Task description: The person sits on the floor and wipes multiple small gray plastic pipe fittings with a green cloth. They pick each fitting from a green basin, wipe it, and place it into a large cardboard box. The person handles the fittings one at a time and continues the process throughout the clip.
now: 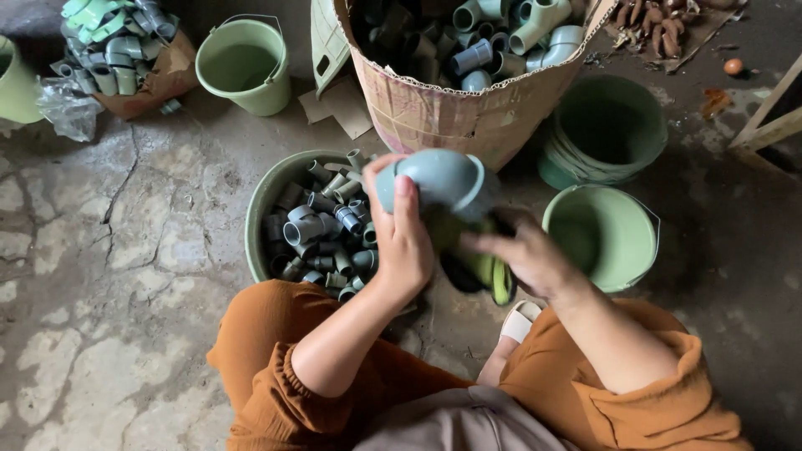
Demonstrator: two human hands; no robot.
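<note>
My left hand [401, 238] grips a large grey-blue plastic pipe elbow [439, 179], held up in front of me. My right hand [522, 255] is blurred and pressed on a yellow-green cloth [489, 271] just below the elbow. Both hands hover over the floor between a green bucket of small grey pipe fittings [322, 230] on the left and a green bucket [601, 238] on the right whose inside looks bare. My orange sleeves and knees fill the bottom of the view.
A big cardboard-walled container [459, 108] full of grey fittings stands behind the hands. A stack of green buckets [606, 129] sits at right, another green bucket [246, 63] at back left, and a pile of fittings [117, 46] on cardboard at far left. The floor is cracked concrete.
</note>
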